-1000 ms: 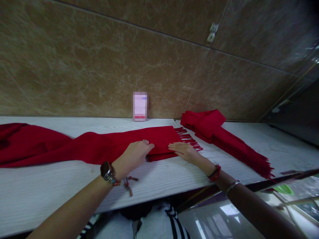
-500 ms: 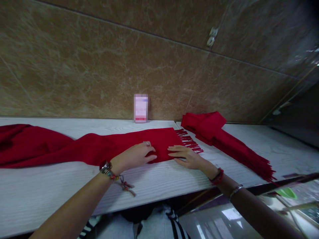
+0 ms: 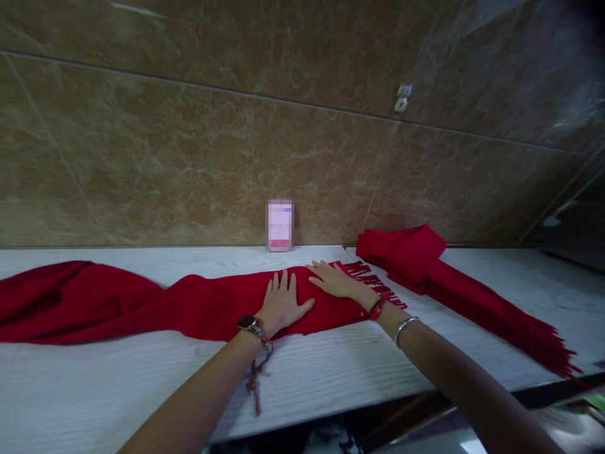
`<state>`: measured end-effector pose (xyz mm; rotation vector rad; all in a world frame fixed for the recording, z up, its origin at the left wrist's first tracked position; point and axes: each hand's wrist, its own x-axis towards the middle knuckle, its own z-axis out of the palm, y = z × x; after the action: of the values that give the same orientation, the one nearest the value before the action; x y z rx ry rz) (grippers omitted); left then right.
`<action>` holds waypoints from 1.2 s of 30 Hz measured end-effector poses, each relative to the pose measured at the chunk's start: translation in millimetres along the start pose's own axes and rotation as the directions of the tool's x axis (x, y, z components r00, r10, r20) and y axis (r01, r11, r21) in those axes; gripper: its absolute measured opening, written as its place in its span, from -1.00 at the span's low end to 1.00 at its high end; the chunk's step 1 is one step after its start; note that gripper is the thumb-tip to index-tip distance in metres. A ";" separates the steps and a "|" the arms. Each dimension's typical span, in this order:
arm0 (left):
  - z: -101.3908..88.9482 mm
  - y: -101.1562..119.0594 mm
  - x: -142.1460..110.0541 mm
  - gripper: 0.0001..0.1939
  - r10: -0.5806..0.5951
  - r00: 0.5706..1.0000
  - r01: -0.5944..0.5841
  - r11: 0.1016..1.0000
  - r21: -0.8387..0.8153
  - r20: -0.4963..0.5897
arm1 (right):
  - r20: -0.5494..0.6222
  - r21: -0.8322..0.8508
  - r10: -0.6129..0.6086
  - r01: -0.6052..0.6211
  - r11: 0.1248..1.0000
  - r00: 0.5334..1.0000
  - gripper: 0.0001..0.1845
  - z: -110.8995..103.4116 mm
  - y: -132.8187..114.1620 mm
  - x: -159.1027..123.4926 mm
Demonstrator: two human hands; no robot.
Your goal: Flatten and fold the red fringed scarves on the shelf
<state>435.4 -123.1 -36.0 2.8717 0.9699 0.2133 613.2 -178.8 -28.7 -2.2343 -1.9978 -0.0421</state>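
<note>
A long red scarf (image 3: 217,302) with a fringed right end lies along the white wood-grain tabletop (image 3: 179,384). It is flat toward the fringe and loosely bunched at the left. My left hand (image 3: 283,305) rests on its flat part, palm down with the fingers spread. Beside it, nearer the fringe, my right hand (image 3: 333,279) lies flat on the cloth toward the far edge, fingers stretched out. Neither hand grips the fabric. Part of the fringe shows beyond my right wrist.
A second red scarf (image 3: 425,258), folded and fringed, lies at the right. A blurred-out pink and white upright card or screen (image 3: 280,226) leans against the brown marbled wall (image 3: 198,157). The table's front edge runs close below my forearms.
Both hands have moved from the scarf's near edge farther onto the cloth, and their fingers have flattened out. The camera view has shifted slightly.
</note>
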 end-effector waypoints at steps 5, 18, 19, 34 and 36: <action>-4.5 -2.4 -0.3 -0.01 -0.048 0.998 0.048 0.999 0.000 0.049 | 0.000 -0.087 0.049 -0.048 0.995 0.999 -0.45 12.3 11.9 -5.1; -1.7 -0.1 -4.3 -0.39 -0.056 0.998 0.059 0.989 0.138 -0.021 | -0.068 -0.047 -0.097 0.094 0.994 0.993 -0.46 3.7 -8.5 -18.2; -1.6 0.3 -3.7 -0.39 -0.059 0.998 0.061 0.987 0.145 -0.018 | -0.041 -0.050 -0.077 0.075 0.996 0.996 -0.46 4.6 -6.4 -18.4; -46.9 5.5 -41.5 -0.55 0.481 0.871 -0.490 0.866 0.099 0.102 | -0.036 -0.074 0.221 -0.223 0.972 0.975 -0.43 15.0 49.1 -15.7; -48.4 6.1 -44.7 -0.63 0.462 0.876 -0.480 0.863 0.158 0.142 | -0.081 -0.099 0.201 -0.208 0.973 0.976 -0.44 12.3 48.2 -16.0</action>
<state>395.8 -152.6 8.1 3.2129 0.2604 0.0098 658.1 -198.2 -47.1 -2.4566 -1.7597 -0.2072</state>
